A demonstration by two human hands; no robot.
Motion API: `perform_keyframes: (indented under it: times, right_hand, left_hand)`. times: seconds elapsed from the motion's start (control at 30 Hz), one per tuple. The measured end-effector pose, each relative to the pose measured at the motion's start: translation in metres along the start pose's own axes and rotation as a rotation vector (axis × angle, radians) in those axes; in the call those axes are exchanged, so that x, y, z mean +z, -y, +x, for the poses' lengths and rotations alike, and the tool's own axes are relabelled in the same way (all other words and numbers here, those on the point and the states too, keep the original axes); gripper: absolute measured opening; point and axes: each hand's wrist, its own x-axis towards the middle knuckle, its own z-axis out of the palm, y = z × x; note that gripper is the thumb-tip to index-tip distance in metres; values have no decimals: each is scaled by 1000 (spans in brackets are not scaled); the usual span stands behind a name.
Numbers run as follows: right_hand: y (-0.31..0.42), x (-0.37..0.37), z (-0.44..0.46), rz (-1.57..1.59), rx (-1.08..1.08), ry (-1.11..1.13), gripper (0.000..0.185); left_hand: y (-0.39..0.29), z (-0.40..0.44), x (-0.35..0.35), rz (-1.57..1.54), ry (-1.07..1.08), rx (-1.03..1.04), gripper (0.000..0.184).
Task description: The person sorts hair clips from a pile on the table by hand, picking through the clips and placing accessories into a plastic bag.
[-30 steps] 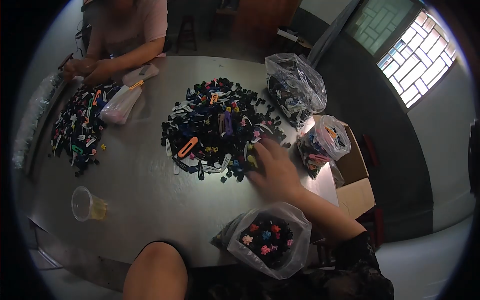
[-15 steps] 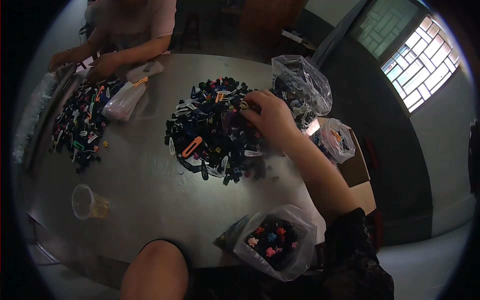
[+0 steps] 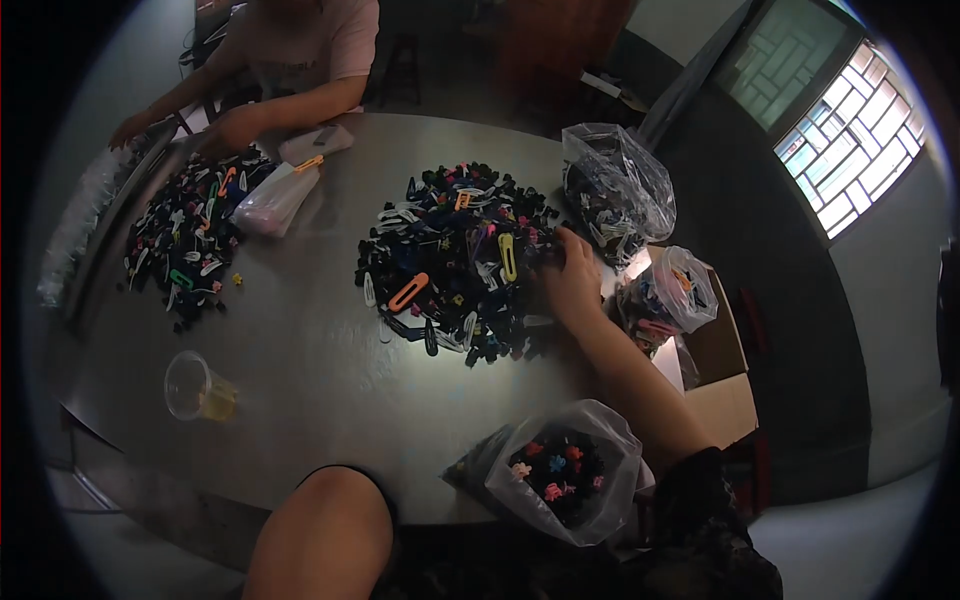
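1. our right hand (image 3: 572, 285) is at the right edge of the big pile of hair clips (image 3: 450, 240), fingers bent down toward it; we cannot tell whether they grip a piece. our left hand is out of view.
2. the yellow clip (image 3: 507, 257) lies on the pile just beside our fingers. we judge it light and rather stiff, best pinched across its long sides; pressing its middle might make it snap.
3. the small black pieces around it look like hard little claws, some with flowers. we'd expect them to snag on one another, so a fingertip pinch on the body, off the petals, suits them.
4. farther left on the pile, the orange clip (image 3: 408, 292) lies flat and broad, easy to take by its edges, though its coating may be slick.
5. beyond our hand stands the clear bag (image 3: 620, 185); nearer our body, the open bag (image 3: 625, 500) holds flower pieces. both look thin and floppy, so we'd hold either by a gathered rim with a palm beneath.
6. well apart, the plastic cup (image 3: 185, 385) of yellowish liquid stands on the metal table (image 3: 300, 400), light and easily tipped.
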Motion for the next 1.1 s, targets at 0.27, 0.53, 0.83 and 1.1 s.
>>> perform_keyframes:
  times: [0.27,0.53,0.83,1.1]
  right_hand:
    - [58,-34,40,636,-111,108,55]
    - [75,-89,-17,693,-209,-124,15]
    - [25,-77,-62,811,-110,-17,16]
    - [16,-82,-61,791,-105,-44,19]
  left_hand:
    - [2,20,15,91,-17,19,28]
    - [-20,59,101,513,64,25,29]
    - [60,74,74,1207,-437,-642,26]
    - [164,2,80,1440,62,-744,31]
